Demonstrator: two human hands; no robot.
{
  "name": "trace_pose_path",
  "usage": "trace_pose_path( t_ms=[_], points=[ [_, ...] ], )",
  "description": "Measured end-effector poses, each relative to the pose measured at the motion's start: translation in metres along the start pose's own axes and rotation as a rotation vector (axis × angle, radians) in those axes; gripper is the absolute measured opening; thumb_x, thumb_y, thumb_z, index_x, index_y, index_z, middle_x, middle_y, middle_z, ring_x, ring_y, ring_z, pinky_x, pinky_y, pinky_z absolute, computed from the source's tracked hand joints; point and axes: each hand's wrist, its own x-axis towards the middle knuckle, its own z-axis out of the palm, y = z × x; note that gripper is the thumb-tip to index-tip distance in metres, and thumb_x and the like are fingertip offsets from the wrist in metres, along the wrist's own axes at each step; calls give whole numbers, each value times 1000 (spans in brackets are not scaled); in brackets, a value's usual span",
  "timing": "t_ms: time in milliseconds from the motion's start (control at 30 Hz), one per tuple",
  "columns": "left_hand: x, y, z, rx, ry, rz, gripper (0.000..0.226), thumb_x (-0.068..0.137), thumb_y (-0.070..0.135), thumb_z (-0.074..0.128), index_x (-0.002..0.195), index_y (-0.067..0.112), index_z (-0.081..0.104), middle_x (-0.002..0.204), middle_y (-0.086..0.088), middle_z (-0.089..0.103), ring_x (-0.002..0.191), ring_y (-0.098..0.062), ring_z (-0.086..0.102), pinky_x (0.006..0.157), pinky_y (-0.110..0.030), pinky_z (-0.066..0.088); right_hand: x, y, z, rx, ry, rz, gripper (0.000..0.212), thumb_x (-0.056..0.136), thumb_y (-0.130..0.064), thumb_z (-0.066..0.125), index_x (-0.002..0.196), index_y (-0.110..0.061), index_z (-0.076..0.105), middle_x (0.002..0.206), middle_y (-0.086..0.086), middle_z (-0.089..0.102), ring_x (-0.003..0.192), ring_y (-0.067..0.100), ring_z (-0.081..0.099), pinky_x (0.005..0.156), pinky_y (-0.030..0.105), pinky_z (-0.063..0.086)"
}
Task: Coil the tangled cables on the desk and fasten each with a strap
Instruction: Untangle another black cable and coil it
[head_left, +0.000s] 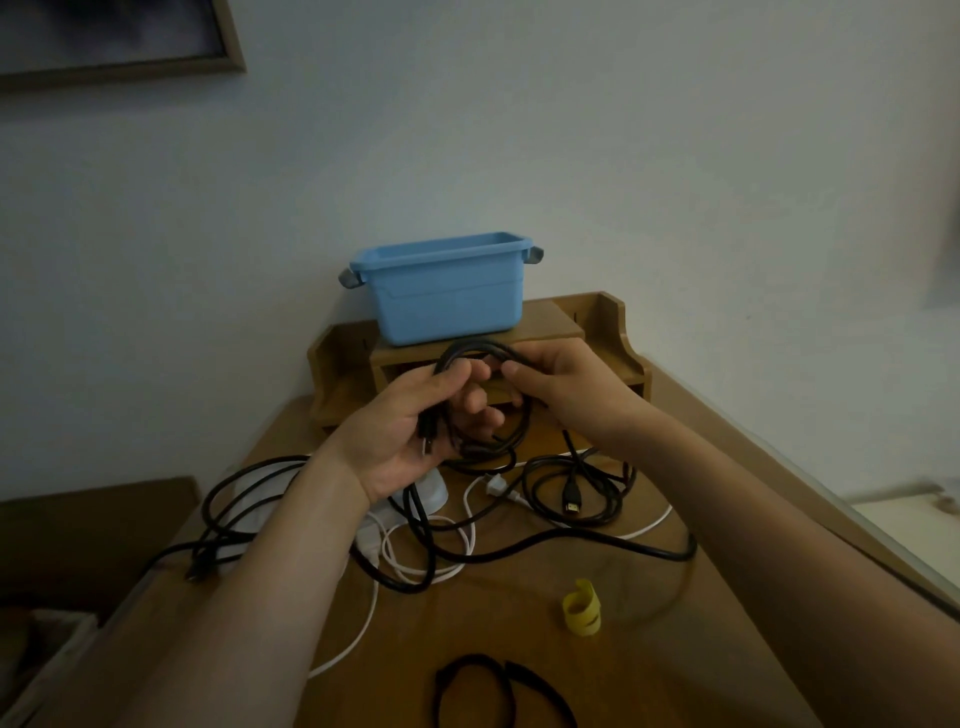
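A pale wall fills the upper half of the frame, with the corner of a picture frame (231, 49) at upper left. Below it, a wooden tabletop (654, 639) runs from centre to the bottom edge. At its far end stands a wooden organiser (615, 325) with a blue bin (447, 296) on top.

Your left hand (410, 423) is at centre frame, palm turned up. Its grip is curled round a black cable (480, 347) gathered into loops, with a plug end lying across the palm. Your right hand (563, 384) is just right of it, its grip pinching the top of the same loop between thumb and fingers. The coil is lifted above the tabletop, in front of the organiser.

Beneath your hands lies the rest of the tangle. A thick black cord (571, 543) snakes across the middle, a white cable (340, 656) trails towards lower left, and a loosely coiled lead (571, 504) with a flat plug lies right of centre. A yellow strap (582, 608) curls at lower right of centre, apart from the cables, and a black strap (470, 670) lies at the bottom edge.
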Motion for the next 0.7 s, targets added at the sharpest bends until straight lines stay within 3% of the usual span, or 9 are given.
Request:
trace_pose_path(
  t_ms=[100,167,234,300,367,534,601,701],
  points=[
    [0,2,0,49,50,-44,37,76,49,79,92,16,77,70,2,59,74,-18,66,71,-30,56,-1,-4,-5,-302,-24,-117,21,106,-17,52,110,-17,72,68,-4,59,56,3,49,56,18,40],
    [2,2,1,41,84,-80,46,84,59,68,91,14,74,62,4,48,62,-15,54,64,-29,49,0,-6,-6,-414,-50,-142,23,106,-18,52,118,-21,71,71,-5,61,59,2,53,58,17,42],
    [3,1,1,42,82,-115,47,96,58,52,86,15,68,53,8,36,47,-8,40,53,-24,39,-1,-10,-2,-470,-81,-176,28,105,-18,52,127,-23,68,77,-5,67,66,1,59,62,16,46],
    [4,1,0,26,22,-151,45,102,53,45,85,15,63,48,11,31,38,-2,31,44,-20,29,-2,-11,0,-461,-106,-204,30,105,-19,53,131,-25,67,84,-4,71,75,4,64,68,19,51],
    [3,1,-4,-11,-49,-193,44,104,52,43,86,15,59,48,12,30,35,0,28,40,-17,22,-2,-13,0,-394,-137,-202,30,104,-18,54,130,-22,68,79,-8,70,69,3,62,63,18,48],
    [1,4,-10,-78,-129,-227,44,104,52,41,87,15,57,52,10,33,34,2,30,35,-13,21,-5,-18,-7,-121,-150,-119,26,102,-13,59,127,-14,67,80,0,72,61,5,59,57,14,45],
    [0,5,-10,-127,-130,-201,41,104,51,42,86,16,55,52,10,34,34,1,31,34,-12,23,-4,-15,-14,-129,-126,-88,26,100,-15,63,126,-17,67,79,-1,71,60,12,59,58,19,49],
    [-1,8,-17,-247,-62,-66,39,106,46,39,81,20,53,50,10,37,35,-1,34,34,-12,24,-2,-3,-27,-261,-91,-46,23,98,-14,66,120,-17,69,71,-6,67,59,3,59,59,15,48]
  ],
)
